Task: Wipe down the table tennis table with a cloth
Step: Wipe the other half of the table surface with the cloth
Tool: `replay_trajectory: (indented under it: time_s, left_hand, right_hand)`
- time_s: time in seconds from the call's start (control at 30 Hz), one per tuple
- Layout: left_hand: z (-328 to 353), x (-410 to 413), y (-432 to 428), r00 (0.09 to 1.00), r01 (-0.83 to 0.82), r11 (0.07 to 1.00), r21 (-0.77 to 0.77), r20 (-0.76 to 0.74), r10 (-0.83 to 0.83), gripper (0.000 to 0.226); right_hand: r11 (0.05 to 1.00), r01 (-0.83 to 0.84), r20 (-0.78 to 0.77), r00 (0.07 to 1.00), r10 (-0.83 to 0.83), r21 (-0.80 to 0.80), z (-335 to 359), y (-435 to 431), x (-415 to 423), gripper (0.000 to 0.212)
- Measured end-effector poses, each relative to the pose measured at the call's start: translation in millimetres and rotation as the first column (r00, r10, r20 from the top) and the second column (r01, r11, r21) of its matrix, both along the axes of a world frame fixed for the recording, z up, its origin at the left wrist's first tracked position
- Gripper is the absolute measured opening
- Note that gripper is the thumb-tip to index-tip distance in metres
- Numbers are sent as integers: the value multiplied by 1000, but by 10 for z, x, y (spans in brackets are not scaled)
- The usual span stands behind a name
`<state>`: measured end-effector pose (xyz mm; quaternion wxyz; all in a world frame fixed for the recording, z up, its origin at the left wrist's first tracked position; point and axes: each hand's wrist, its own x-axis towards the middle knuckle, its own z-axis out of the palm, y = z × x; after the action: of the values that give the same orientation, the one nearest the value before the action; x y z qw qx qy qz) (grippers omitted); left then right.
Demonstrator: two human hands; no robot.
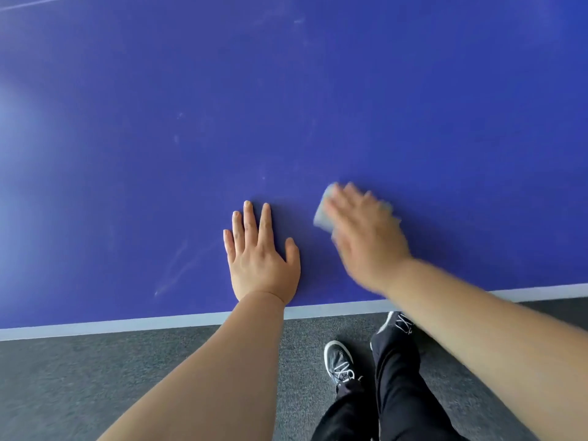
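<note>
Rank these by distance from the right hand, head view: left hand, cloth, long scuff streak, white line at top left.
1. cloth: pressed under the right hand, touching it.
2. left hand: flat on the table tennis table, just to the left.
3. scuff streak: further left, by the near edge.
4. white line: far top-left corner.

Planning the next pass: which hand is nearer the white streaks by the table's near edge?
Left. The left hand lies flat just right of the streaks; the right hand, pressing the cloth, is farther right.
</note>
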<state>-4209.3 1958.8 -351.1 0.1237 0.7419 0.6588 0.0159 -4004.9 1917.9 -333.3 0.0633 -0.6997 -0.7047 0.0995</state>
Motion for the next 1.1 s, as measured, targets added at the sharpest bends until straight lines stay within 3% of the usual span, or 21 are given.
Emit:
replay_trajectory:
  time_s: [0.07,0.17,0.2,0.27,0.33,0.4,0.47,0.53,0.63,0.73,0.8,0.87,0.9,0.97,1.03,1.1]
  left_hand:
    - [2,2,0,1000,-3,1000,3,1,3,75]
    - [11,3,-9,1000,1,1000,8,-4,-1,74]
    - [15,2,-10,1000,0,1000,3,-3,0,74]
    - [21,3,-12,1000,-2,1000,-7,-2,2,75]
    - [21,5,-11,1000,-4,1000,-7,-11,4,74]
    - [21,10,-15,1000,-3,1000,-3,-18,3,74]
    - [17,10,-11,1000,-9,1000,-5,-19,8,74]
    - [23,8,-16,1000,-9,1000,-13,-18,9,74]
    - [37,13,-13,1000,-11,1000,-6,-11,11,73]
    - [28,16,-7,1000,-12,1000,8,-18,12,71]
    - [28,13,-16,1000,-13,1000,1,-13,13,72]
    - [39,17,-24,1000,-12,1000,-1,-13,12,72]
    - [44,15,-26,1000,-15,1000,-2,-14,14,72]
    - [42,6,-28,1000,-13,1000,-1,-18,13,71]
    - [24,11,-22,1000,-14,1000,8,-19,14,71]
    - [10,11,-20,1000,-17,1000,13,-12,17,71]
  right_hand:
    - [936,-348,-68,936,345,-49,-41,-655,-325,64]
    - [840,-542,-93,837,539,-11,-38,-826,-235,65]
    - [875,-485,-99,870,483,2,-35,-634,-140,65]
    - [989,-142,-165,977,136,-30,9,-76,112,68]
    - [953,287,-202,932,-302,-101,67,527,453,65]
    - [878,473,-178,861,-477,-68,123,926,614,56]
    - [941,338,-107,937,-332,36,93,980,515,51]
    - [998,-23,-70,997,27,60,-6,623,271,56]
    - [889,-458,-92,885,457,6,-86,-306,-37,69]
    - [767,-642,-95,763,639,-1,-37,-494,94,74]
    - [859,-511,-125,853,507,-4,-9,-62,278,76]
    - [993,-104,-147,985,94,-58,61,574,527,74]
    - [989,122,-142,981,-132,-79,92,884,641,69]
    - [885,451,-145,874,-464,-114,145,1353,757,59]
    - [866,498,-97,860,-501,-56,127,1508,631,52]
    - [974,224,-77,972,-222,21,56,1306,371,51]
